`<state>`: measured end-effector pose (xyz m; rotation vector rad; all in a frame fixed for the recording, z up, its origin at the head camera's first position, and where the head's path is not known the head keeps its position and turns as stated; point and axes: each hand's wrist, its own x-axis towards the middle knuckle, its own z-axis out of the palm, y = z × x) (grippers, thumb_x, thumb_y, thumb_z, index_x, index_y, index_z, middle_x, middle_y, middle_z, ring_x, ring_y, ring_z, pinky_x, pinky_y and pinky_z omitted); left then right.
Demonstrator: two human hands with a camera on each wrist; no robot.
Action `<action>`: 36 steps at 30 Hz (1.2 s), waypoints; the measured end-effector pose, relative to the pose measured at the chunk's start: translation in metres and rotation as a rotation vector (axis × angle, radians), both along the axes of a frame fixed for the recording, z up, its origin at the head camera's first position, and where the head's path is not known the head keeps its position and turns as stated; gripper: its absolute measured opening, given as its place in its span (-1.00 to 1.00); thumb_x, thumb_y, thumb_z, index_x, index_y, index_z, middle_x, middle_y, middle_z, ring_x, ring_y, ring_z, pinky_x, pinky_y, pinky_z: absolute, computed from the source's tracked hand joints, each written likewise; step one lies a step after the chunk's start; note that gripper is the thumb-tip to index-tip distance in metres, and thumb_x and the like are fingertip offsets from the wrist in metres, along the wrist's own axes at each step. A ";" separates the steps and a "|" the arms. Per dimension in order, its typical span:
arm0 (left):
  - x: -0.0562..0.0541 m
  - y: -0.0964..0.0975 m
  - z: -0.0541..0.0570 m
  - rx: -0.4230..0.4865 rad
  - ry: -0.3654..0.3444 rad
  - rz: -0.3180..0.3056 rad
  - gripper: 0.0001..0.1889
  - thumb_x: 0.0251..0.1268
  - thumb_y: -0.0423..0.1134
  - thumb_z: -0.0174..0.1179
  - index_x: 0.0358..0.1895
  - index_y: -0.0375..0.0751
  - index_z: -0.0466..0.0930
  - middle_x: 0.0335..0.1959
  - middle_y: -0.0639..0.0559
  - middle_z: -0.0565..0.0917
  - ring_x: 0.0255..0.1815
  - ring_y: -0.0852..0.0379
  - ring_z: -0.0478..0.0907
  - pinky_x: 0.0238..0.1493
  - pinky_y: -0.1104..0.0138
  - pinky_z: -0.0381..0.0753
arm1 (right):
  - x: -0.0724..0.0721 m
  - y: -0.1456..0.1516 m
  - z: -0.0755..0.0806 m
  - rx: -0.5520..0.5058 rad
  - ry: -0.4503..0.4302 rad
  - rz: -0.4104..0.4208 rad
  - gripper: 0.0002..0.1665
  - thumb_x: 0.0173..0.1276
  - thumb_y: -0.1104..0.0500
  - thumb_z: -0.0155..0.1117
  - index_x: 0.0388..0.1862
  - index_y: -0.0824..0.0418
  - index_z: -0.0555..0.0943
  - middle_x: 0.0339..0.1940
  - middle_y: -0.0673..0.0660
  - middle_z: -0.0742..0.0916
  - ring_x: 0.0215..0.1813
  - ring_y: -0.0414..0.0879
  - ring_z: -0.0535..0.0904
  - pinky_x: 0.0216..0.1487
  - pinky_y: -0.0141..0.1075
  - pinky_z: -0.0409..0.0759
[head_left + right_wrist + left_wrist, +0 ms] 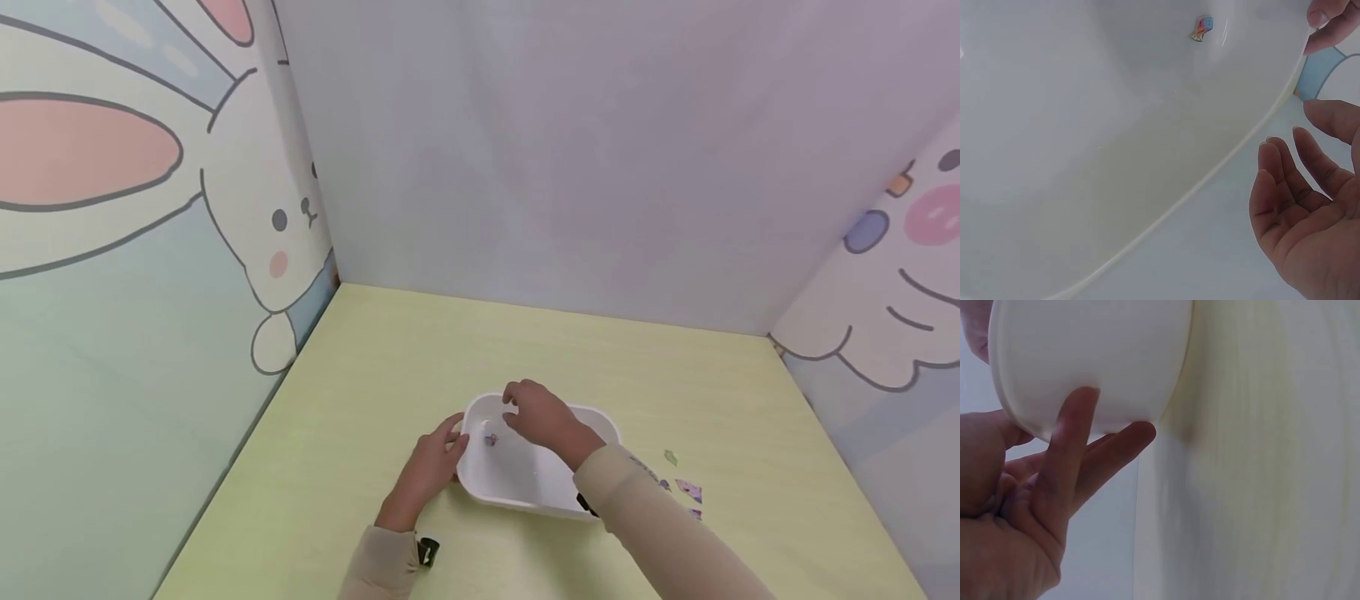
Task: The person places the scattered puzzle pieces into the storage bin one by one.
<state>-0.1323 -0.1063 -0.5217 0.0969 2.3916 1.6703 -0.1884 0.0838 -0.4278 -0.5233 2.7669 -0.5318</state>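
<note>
The left grip (432, 460) pinches the white oblong plastic tub (525, 477) at nine o'clock, a good brace, while the right grip (537, 413), loosely spread at twelve, would best meet the tiny multicoloured piece (491, 439) inside, towards ten, fingertips first

The head camera looks forward and down from above the forearms, far enough back to hold both the left hand (426, 468) and right hand (542, 417), the white tub (525, 477), the tabletop (390, 350) and the rabbit-printed wall (255, 200). The left wrist camera looks from close behind its hand at the tub's outer side, with the tabletop running upright along the frame's right part. The right wrist camera peers closely into the tub, sharing with the head view its interior and the small coloured piece (1202, 29).
</note>
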 end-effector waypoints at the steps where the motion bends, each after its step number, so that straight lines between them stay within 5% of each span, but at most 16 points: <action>1: 0.000 0.000 0.000 0.003 0.002 0.000 -0.50 0.55 -0.19 -0.01 0.46 -0.18 0.24 0.15 -0.34 0.54 -0.34 0.06 0.69 -0.44 0.31 0.67 | 0.000 0.001 0.000 -0.002 -0.005 -0.008 -0.74 0.34 0.20 0.35 -0.03 0.25 0.60 -0.13 0.17 0.61 -0.12 0.01 0.55 -0.15 -0.13 0.59; 36: 0.002 0.002 0.001 -0.029 0.010 0.033 -0.50 0.53 -0.21 0.03 0.45 -0.21 0.26 0.15 -0.39 0.53 -0.34 0.04 0.69 -0.49 0.32 0.67 | 0.002 0.058 -0.002 -0.093 0.043 -0.108 -0.82 0.33 0.26 0.33 -0.12 0.29 0.61 -0.23 0.14 0.63 -0.13 0.04 0.56 -0.13 -0.10 0.59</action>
